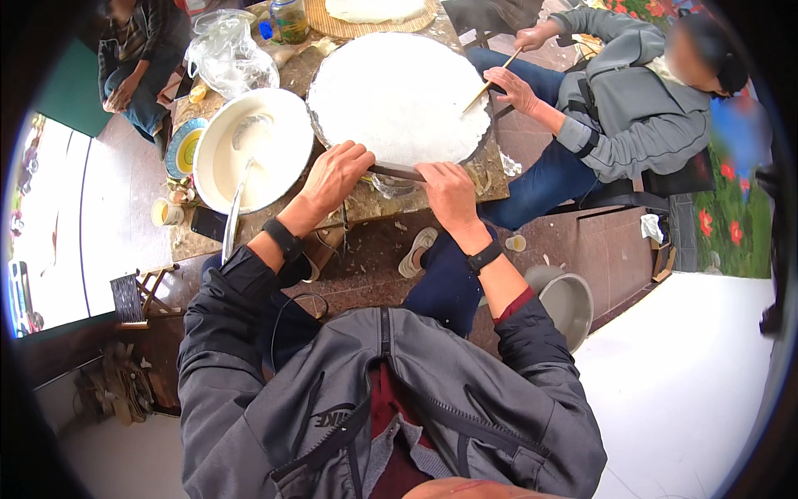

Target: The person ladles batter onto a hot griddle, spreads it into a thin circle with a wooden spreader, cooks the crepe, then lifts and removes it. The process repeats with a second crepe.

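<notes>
My left hand (337, 176) and my right hand (450, 196) are closed round the two ends of a dark, flat scraper strip (397, 171). It lies across the near edge of a round griddle, whose top is covered by a thin white sheet of batter (395, 100). Left of my left hand stands a white basin (288, 133) of pale batter, with a ladle (238, 198) leaning out over its near rim. From the right, a co-worker's hand (514, 89) points a thin wooden stick (490, 81) at the sheet's right edge.
Beyond the basin lie a clear plastic bag (229, 54) and a jar (291, 23). Farther back, a woven mat (320, 18) bears another white sheet. A plate (174, 155), a paper cup (165, 214) and a phone (208, 222) line the table's left. A bucket (572, 312) stands by my right knee.
</notes>
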`<move>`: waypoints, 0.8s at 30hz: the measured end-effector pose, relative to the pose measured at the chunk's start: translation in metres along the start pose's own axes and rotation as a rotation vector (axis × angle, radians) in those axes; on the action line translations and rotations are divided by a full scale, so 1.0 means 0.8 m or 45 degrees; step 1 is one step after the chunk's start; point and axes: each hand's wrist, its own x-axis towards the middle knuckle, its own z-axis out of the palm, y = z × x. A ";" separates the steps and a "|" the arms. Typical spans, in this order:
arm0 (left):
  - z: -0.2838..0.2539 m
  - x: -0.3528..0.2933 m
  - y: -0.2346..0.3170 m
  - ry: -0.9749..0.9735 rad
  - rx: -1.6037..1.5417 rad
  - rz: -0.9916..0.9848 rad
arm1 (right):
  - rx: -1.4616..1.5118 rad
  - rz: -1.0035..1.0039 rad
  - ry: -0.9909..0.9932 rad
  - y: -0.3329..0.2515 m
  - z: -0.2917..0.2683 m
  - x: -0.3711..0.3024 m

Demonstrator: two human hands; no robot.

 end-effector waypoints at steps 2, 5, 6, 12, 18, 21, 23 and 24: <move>0.002 0.007 0.006 0.040 0.012 -0.002 | 0.050 0.084 0.064 -0.002 -0.005 -0.010; 0.015 0.022 0.016 0.089 0.060 -0.003 | 0.060 0.198 0.157 -0.004 -0.005 -0.021; 0.018 0.022 0.019 0.091 0.086 -0.013 | 0.062 0.212 0.143 -0.007 -0.004 -0.025; 0.011 -0.039 0.052 0.046 -0.186 -0.095 | 0.163 0.225 0.018 -0.032 -0.009 -0.070; -0.014 -0.102 0.076 0.455 -0.340 -0.612 | 0.687 0.542 0.075 -0.078 0.001 -0.094; -0.024 -0.138 0.076 0.517 -0.466 -0.959 | 0.915 0.775 0.087 -0.091 0.011 -0.089; -0.031 -0.158 0.071 0.541 -0.517 -1.099 | 1.169 0.745 0.159 -0.098 0.019 -0.083; -0.034 -0.167 0.068 0.554 -0.520 -1.122 | 1.308 0.816 0.135 -0.101 0.021 -0.082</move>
